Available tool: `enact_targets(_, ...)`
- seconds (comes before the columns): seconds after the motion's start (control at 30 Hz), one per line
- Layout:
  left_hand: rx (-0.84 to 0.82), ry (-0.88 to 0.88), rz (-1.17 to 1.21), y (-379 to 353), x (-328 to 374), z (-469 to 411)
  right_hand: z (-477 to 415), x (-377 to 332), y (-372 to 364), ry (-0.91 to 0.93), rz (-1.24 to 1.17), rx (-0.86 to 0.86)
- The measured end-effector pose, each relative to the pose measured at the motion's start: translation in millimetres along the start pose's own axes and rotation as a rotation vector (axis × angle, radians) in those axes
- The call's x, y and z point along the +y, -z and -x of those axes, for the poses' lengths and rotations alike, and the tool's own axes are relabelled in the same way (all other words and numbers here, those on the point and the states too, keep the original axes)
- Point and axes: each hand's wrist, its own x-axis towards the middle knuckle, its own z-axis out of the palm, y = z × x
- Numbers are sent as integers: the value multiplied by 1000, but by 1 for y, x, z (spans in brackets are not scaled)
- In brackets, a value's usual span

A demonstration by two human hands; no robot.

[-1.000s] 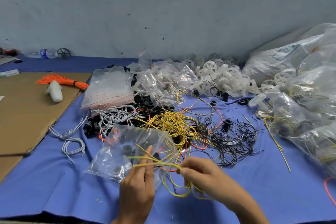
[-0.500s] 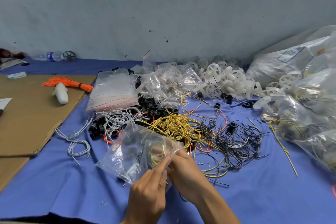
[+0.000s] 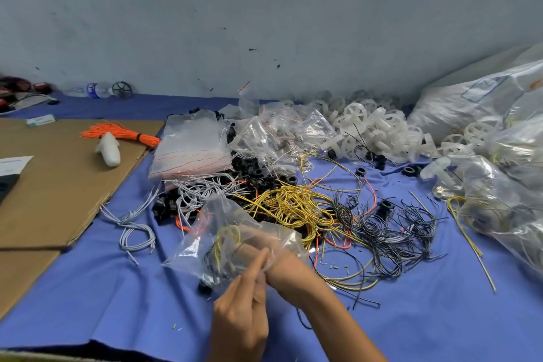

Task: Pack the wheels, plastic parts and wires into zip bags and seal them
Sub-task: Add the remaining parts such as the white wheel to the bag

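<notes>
While the left hand [image 3: 241, 314] pinches the mouth edge of the zip bag [image 3: 202, 232], the right hand [image 3: 261, 242] sits inside, hold unclear.

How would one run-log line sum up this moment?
step: filling zip bag | left hand: pinches bag mouth | right hand: inside bag with yellow wire | seal: not yet

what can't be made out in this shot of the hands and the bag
Head view: the right hand is inside the zip bag; crinkled plastic blurs its fingers, so its grip is unclear.
Head view: under the yellow wire in the bag, dark bits are smeared by glare.
Head view: the zip strip is covered where the left hand pinches the rim.
Head view: the bottle label is too small to read.
Head view: the sacks are cut off by the right edge.
</notes>
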Motion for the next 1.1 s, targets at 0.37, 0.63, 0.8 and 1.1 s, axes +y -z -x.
enact_targets(0.37,18,203,-26,-1,5,-6,-16,-31,68,136,157,147)
enact_targets(0.63,-11,134,-88,-3,2,-8,-169,17,22,33,601,20)
enact_targets(0.8,-5,140,-144,-5,0,-16,-215,40,8,-87,747,-190)
enact_targets(1.1,28,103,-152,-7,-2,-13,-201,17,48,51,627,117)
